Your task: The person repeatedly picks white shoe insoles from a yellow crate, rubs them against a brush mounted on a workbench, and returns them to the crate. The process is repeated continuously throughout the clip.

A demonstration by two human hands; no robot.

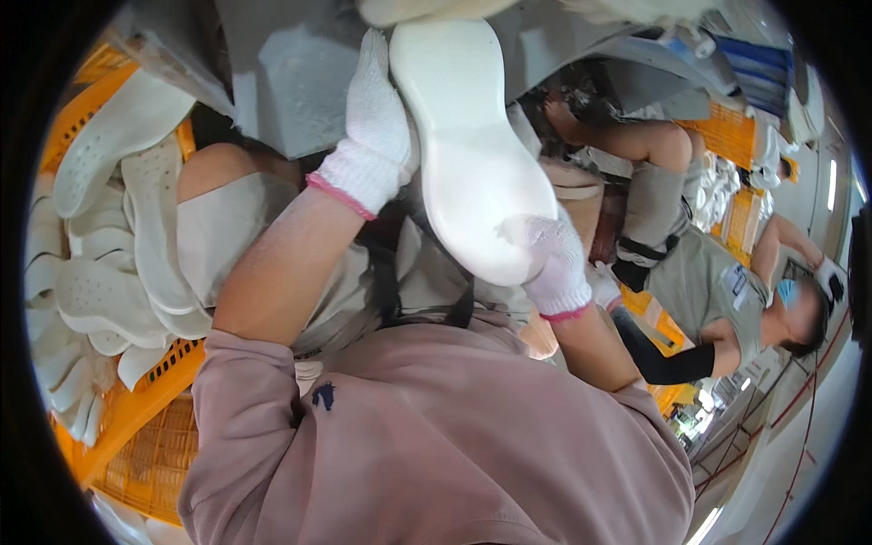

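Pink sweatshirt fabric (454,454) fills the lower foreground. Above it, both gloved hands grip one white shoe sole (468,145), held up in front of the chest. Left hand (377,132) clasps the sole's left edge near its upper end; right hand (549,263) grasps the lower rounded end. Orange crate (136,427) (person's left side) holds stacked white soles (100,272). Another worker (718,291) sits at right.

White shoe sole (468,145) toe end hidden behind right hand (549,259), left hand (377,127) fingers behind sole
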